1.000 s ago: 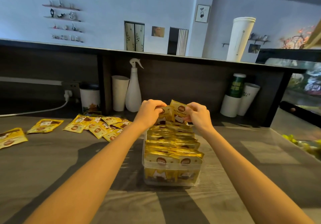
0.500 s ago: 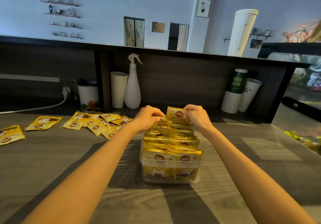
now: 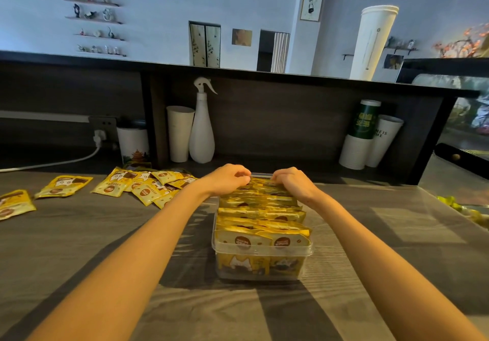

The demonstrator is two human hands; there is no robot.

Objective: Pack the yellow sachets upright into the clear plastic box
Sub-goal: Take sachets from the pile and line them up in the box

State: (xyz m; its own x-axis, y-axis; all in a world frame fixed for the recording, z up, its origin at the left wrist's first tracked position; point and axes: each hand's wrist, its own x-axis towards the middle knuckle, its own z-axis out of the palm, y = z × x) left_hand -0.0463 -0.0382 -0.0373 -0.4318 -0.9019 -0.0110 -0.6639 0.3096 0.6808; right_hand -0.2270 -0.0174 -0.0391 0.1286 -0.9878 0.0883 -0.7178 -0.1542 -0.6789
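Box (image 3: 264, 252) far end hidden by left hand (image 3: 227, 179) and right hand (image 3: 293, 182), leftmost sachet (image 3: 13, 205) cropped, shelf trinkets (image 3: 91, 14) perhaps figurines

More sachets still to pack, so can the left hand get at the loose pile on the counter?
Probably yes: the loose pile lies just left of the left hand, with nothing standing between them.

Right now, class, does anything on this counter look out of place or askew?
Yes. Loose sachets lie flat in a scattered, overlapping heap on the counter, left of the clear plastic box. The packed sachets lean unevenly rather than standing straight.
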